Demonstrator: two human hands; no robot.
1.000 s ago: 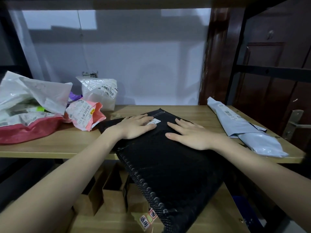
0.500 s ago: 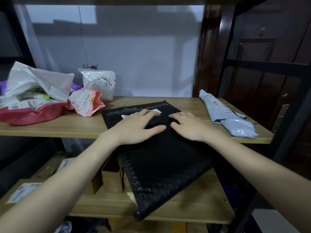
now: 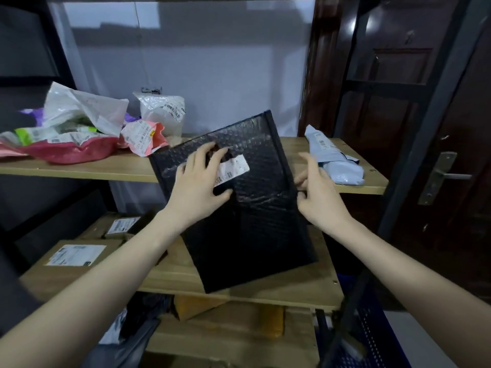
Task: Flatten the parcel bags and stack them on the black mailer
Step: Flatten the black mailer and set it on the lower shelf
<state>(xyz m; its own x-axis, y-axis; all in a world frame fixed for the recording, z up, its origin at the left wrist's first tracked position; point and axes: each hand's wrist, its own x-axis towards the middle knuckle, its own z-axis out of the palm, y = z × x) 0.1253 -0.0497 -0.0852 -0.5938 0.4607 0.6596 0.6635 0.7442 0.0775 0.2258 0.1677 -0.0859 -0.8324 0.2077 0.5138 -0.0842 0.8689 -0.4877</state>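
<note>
Nearest the camera, two bare forearms reached up from the bottom corners of the view. The left hand (image 3: pixel 198 181) lay on the face of the black mailer (image 3: pixel 255 213), its fingers spread and fairly straight across the bubbled surface, thumb pressed just below the white label (image 3: pixel 231 169) and fingertips partly covering the label's left end. The right hand (image 3: pixel 317 193) gripped the mailer's right edge at about three o'clock, thumb and curled fingers pinching the seam.

The mailer sat at the center of the view, raised and tilted, its top edge reaching over the front of the upper shelf (image 3: pixel 87 167) and its lower corner hanging in front of the lower shelf (image 3: pixel 287 285). Whether it touched either shelf could not be told.

At nine o'clock on the lower shelf lay a cardboard box (image 3: pixel 67 264) with a shipping label.

Farther back on the upper shelf, at two o'clock, a grey parcel bag (image 3: pixel 336 166) lay long and lumpy, just beside the right hand. At ten o'clock a crumpled heap held a red bag (image 3: pixel 69 152) beneath a white bag (image 3: pixel 85 112), with a pink bag (image 3: pixel 144 138) next to them and a clear bubble bag (image 3: pixel 163 110) behind it, against the pale wall (image 3: pixel 218 75). At one o'clock stood a dark wooden door (image 3: pixel 414 107).
</note>
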